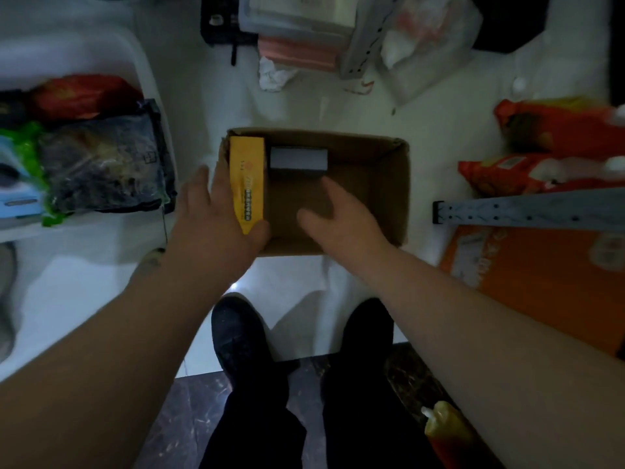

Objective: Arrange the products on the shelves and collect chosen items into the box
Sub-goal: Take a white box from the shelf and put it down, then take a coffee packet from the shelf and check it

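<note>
Far left: white shelf (pixel 84 45), loaded with a red packet (pixel 81 96) at the back, a green packet (pixel 23 140) and a pale blue pack (pixel 17 198) at the frame edge, and a dark clear-film packet (pixel 101 170) nearest the aisle. Left of centre: left hand (pixel 216 218), lowered to the left wall of the cardboard box (pixel 399 184); grips the yellow carton (pixel 247 177), thumb curled round its near end, fingers laid along its outer side at the box wall. Yellow carton: inside the box, lengthwise against the left wall. Just beside it, at the far wall of the box: grey block (pixel 299 158), lying flat on the box bottom. Box itself: open-topped, set on the white floor (pixel 287 282). Centre: right hand (pixel 338 221), blurred, over the box interior near the grey block; fingers spread and relaxed, holds nothing. Below the box: two black shoes (pixel 236 336) and dark trouser legs. Right: two red-orange snack bags (pixel 558 130) above a grey perforated shelf rail (pixel 527 211); under the rail, an orange carton (pixel 541 282). Bottom right, beside the right forearm: sauce bottle (pixel 446 431) with a pale nozzle.
</note>
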A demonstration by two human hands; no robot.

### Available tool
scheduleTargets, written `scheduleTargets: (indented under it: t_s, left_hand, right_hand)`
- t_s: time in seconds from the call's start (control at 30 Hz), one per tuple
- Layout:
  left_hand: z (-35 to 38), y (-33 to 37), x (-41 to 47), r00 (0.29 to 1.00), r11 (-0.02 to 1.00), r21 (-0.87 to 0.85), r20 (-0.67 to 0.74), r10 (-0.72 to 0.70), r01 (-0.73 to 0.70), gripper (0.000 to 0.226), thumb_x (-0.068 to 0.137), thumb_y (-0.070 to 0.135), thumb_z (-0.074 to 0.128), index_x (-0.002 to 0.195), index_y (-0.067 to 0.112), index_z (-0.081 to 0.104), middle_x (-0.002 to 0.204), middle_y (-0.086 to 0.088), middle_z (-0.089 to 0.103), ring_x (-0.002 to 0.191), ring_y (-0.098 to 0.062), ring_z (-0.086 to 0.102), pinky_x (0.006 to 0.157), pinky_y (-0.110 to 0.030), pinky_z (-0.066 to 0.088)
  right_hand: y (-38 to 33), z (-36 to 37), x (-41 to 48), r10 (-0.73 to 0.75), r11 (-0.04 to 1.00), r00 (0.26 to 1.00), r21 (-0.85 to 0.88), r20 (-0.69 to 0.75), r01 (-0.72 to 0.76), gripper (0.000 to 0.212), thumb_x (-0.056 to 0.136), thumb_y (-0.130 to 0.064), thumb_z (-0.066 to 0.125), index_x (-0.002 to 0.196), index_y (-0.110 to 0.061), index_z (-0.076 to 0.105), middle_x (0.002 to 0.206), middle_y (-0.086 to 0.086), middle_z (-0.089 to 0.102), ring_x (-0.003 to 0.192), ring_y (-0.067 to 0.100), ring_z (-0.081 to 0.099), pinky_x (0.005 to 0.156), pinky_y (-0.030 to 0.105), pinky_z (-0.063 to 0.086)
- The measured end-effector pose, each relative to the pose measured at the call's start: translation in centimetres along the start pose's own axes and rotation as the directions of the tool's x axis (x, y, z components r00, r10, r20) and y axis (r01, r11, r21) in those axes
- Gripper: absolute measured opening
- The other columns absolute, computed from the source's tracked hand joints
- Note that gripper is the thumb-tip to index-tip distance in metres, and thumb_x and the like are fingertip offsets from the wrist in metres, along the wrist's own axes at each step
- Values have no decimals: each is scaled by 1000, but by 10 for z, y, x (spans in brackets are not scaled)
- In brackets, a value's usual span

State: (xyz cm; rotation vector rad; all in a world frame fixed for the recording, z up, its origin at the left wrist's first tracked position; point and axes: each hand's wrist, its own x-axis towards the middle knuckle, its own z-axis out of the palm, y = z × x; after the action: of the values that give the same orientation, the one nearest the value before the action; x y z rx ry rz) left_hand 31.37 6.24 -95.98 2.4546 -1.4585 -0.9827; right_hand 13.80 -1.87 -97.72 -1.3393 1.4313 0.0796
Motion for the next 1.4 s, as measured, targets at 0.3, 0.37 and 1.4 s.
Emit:
scheduleTargets:
  t_s: [0.3, 0.37, 1.4]
  left_hand:
    - [-122, 98, -91, 903, 824, 371, 126, 412, -428, 94, 86, 68, 23, 164, 17, 9, 170, -14, 10, 156, -42, 3, 123, -61, 8]
    - [-155, 121, -116, 878, 795, 374, 161, 452, -478, 94, 86, 68, 23, 164, 17, 7, 170, -13, 9, 156, -41, 0, 124, -59, 5]
    - [-310, 308, -815, -261, -330, 127, 383, 886, -935, 82, 93, 60, 24, 161, 13, 22, 165, -19, 26, 153, -44, 15, 121, -61, 21]
  right_hand:
    - [-65, -74, -187, -299, 764, 954, -592, 27, 256, 93, 95, -50, 59, 164, -15, 7, 171, 12, 1, 158, 28, -6, 127, 44, 7]
    - [-90, -88, -230, -330, 748, 944, -611, -7, 257, 91, 95, -49, 59, 164, -14, 10, 171, 13, 6, 158, 30, -3, 126, 45, 8]
    - [-29, 41, -1059, 69, 874, 77, 23, -995, -486, 75, 86, -28, 72, 150, -1, 43, 153, 25, 44, 146, 47, 36, 114, 60, 35]
